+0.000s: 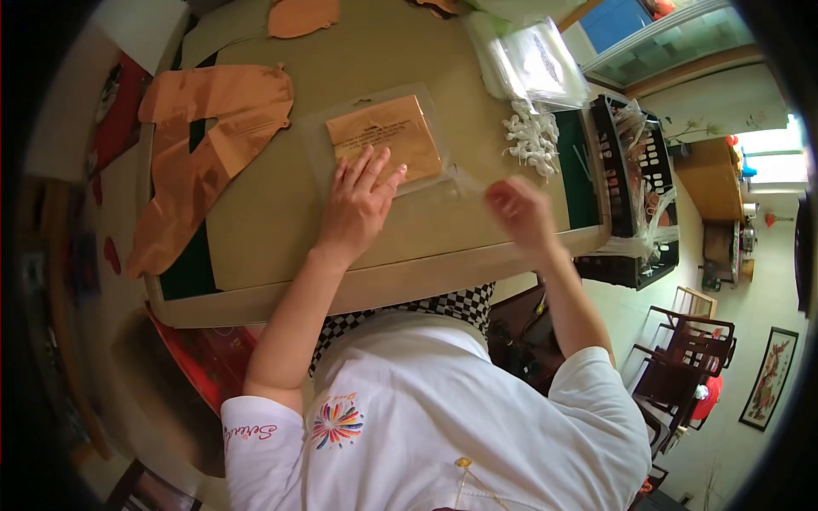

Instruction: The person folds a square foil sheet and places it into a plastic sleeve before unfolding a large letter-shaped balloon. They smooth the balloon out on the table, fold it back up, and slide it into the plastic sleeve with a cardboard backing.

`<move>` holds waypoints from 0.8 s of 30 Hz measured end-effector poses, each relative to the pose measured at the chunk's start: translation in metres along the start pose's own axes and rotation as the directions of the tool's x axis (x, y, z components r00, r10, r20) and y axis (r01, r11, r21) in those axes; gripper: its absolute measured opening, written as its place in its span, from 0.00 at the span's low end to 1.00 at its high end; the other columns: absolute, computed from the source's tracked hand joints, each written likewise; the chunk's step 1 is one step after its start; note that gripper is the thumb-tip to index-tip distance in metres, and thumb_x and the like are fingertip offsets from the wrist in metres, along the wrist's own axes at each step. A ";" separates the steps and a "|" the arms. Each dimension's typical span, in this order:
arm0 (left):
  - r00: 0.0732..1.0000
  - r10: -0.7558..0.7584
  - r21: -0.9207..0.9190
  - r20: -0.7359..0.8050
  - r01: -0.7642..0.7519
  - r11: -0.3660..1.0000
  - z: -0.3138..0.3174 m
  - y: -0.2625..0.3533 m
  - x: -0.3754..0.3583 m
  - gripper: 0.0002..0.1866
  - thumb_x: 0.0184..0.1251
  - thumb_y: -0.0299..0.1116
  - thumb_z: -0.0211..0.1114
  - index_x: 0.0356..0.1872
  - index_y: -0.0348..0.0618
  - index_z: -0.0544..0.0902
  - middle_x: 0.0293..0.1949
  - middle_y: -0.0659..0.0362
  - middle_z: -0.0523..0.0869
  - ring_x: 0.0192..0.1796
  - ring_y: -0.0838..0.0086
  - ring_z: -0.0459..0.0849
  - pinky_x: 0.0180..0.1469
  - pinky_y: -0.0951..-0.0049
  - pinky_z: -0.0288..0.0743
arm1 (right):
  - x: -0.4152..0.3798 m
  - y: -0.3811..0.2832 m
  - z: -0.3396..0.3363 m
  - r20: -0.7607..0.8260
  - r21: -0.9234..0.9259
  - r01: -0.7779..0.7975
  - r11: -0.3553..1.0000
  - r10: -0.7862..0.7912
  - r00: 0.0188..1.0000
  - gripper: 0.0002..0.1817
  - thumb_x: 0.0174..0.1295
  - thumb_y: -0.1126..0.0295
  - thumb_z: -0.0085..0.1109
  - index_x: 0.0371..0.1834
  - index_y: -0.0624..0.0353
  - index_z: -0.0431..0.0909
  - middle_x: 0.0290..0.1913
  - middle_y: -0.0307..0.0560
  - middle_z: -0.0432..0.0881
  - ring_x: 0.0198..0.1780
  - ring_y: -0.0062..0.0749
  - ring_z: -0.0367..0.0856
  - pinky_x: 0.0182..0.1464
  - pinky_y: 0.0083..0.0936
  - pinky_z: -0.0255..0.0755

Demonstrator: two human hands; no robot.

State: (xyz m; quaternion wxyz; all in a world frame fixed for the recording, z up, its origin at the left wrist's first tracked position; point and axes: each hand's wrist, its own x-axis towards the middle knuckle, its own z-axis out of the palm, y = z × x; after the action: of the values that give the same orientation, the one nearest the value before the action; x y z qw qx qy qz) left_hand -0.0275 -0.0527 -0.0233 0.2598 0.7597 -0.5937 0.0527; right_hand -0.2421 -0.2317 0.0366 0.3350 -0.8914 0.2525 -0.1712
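Note:
My left hand (358, 204) lies flat, fingers spread, on the near edge of a clear plastic bag (319, 149) that holds a folded copper-coloured foil sheet (388, 132). My right hand (521, 211) is blurred, to the right of the bag, with its fingers pinched on the bag's thin clear flap (464, 180). The bag rests on the tan table (281, 221).
Loose copper foil balloons (204, 149) lie at the table's left, another (302, 15) at the far edge. A stack of clear bags (532, 64) and a pile of white plastic pieces (530, 136) sit at the right, beside a black crate (635, 192).

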 end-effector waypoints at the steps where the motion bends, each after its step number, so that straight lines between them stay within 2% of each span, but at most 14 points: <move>1: 1.000 -0.003 -0.006 -0.002 0.003 1.000 0.000 0.000 0.000 0.19 0.70 0.32 0.60 0.61 0.56 0.80 0.67 0.57 0.74 0.71 0.61 0.68 0.72 0.50 0.59 | -0.005 -0.016 0.020 0.015 -0.094 0.073 0.993 -0.072 0.997 0.03 0.60 0.76 0.62 0.36 0.58 0.81 0.34 0.45 0.81 0.31 0.26 0.81 0.36 0.23 0.76; 2: 1.000 -0.007 -0.012 -0.005 0.006 1.000 0.000 0.000 0.001 0.19 0.70 0.31 0.60 0.61 0.57 0.80 0.67 0.57 0.74 0.71 0.61 0.68 0.72 0.51 0.60 | -0.007 -0.024 0.031 0.037 -0.188 0.146 0.971 -0.142 0.989 0.03 0.60 0.76 0.62 0.36 0.58 0.81 0.33 0.45 0.81 0.32 0.29 0.82 0.36 0.24 0.77; 5: 1.000 -0.007 -0.024 -0.010 0.007 1.000 -0.001 0.000 0.001 0.19 0.71 0.32 0.59 0.61 0.56 0.80 0.67 0.57 0.74 0.71 0.61 0.68 0.72 0.51 0.59 | -0.007 -0.018 0.040 0.012 -0.197 0.019 0.980 -0.017 1.000 0.02 0.60 0.73 0.61 0.33 0.58 0.78 0.33 0.49 0.81 0.35 0.40 0.83 0.39 0.33 0.78; 9: 1.000 -0.007 -0.033 -0.011 0.007 0.999 -0.003 0.001 0.001 0.18 0.70 0.32 0.60 0.61 0.56 0.81 0.67 0.57 0.74 0.71 0.61 0.68 0.72 0.51 0.59 | -0.008 -0.010 0.030 -0.125 -0.164 -0.163 0.973 0.143 0.982 0.04 0.60 0.73 0.61 0.36 0.58 0.78 0.33 0.49 0.80 0.33 0.40 0.84 0.37 0.32 0.78; 15: 1.000 0.023 0.006 -0.005 -0.023 1.000 0.000 0.000 0.000 0.19 0.69 0.32 0.62 0.60 0.55 0.81 0.67 0.57 0.74 0.71 0.61 0.68 0.72 0.51 0.60 | 0.025 -0.010 0.063 -0.223 -0.087 -0.014 0.996 -0.006 0.975 0.08 0.61 0.74 0.61 0.42 0.58 0.76 0.33 0.48 0.79 0.32 0.40 0.82 0.35 0.33 0.77; 18: 1.000 0.022 0.011 -0.010 -0.022 1.000 0.000 0.000 0.000 0.19 0.68 0.32 0.62 0.60 0.55 0.81 0.67 0.57 0.73 0.71 0.61 0.68 0.71 0.51 0.60 | 0.024 -0.017 0.062 -0.247 0.011 -0.003 1.000 0.006 0.969 0.07 0.60 0.76 0.61 0.41 0.58 0.77 0.36 0.48 0.78 0.32 0.42 0.81 0.34 0.33 0.76; 21: 1.000 0.019 0.003 -0.016 -0.018 1.000 0.000 0.001 0.000 0.19 0.67 0.32 0.63 0.60 0.55 0.81 0.67 0.57 0.73 0.71 0.61 0.67 0.71 0.51 0.60 | 0.005 -0.006 0.054 -0.204 -0.043 0.009 0.999 -0.017 0.979 0.10 0.58 0.78 0.60 0.43 0.57 0.79 0.38 0.48 0.77 0.35 0.43 0.80 0.38 0.33 0.76; 24: 1.000 0.017 0.003 -0.006 -0.017 1.000 0.001 0.000 0.000 0.19 0.68 0.33 0.62 0.60 0.56 0.81 0.67 0.57 0.74 0.71 0.61 0.67 0.71 0.51 0.60 | 0.001 -0.004 0.052 -0.188 -0.197 0.159 0.967 -0.196 0.962 0.14 0.55 0.81 0.59 0.45 0.56 0.81 0.37 0.47 0.77 0.38 0.43 0.78 0.42 0.35 0.75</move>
State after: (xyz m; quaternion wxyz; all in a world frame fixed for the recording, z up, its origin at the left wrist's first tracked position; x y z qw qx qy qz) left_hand -0.0279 -0.0534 -0.0237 0.2600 0.7549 -0.5993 0.0580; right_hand -0.2153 -0.2029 0.0023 0.2082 -0.9146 0.2192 -0.2686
